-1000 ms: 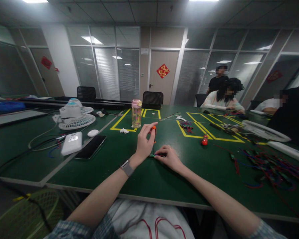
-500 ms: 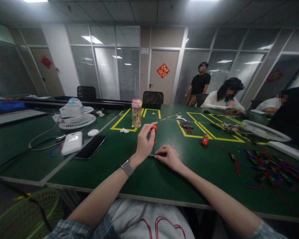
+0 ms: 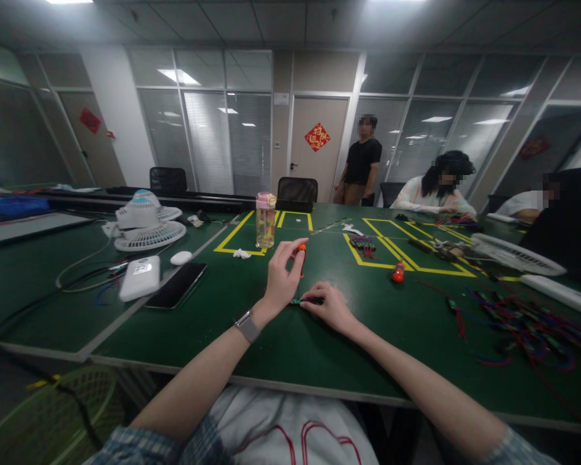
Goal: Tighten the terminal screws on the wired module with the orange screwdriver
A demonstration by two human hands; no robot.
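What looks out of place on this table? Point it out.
A crumpled white scrap lies by the yellow tape near the bottle, like stray litter. At right, red and blue wires sprawl in a loose tangle. Nothing looks spilled.

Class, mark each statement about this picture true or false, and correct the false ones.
1. The left hand holds an orange-handled screwdriver. True.
2. The watch is on the right wrist. False: the watch is on the left wrist.
3. The right hand touches a small green board. True.
4. The bottle lies on its side. False: the bottle stands upright on the table.
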